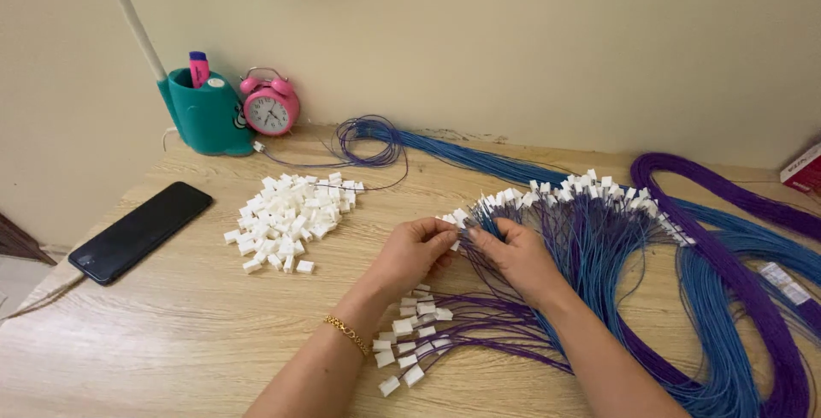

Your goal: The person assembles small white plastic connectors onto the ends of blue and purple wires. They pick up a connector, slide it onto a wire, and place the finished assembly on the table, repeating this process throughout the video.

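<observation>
Two hands meet over the middle of the bench, and I see them pinching the same spot. My left hand has its fingertips closed narrow on a small white connector at the near end of the fanned wire bundle; my right hand is closed on the blue and purple wires just beside it, touching the left fingertips. The bundle runs away to the right and up, its long axis slanting from the hands toward the far right edge. The pile of loose white connectors lies well to the left, nearer my left hand. Finished wires with connectors lie just below my left wrist. A phone rests far left.
</observation>
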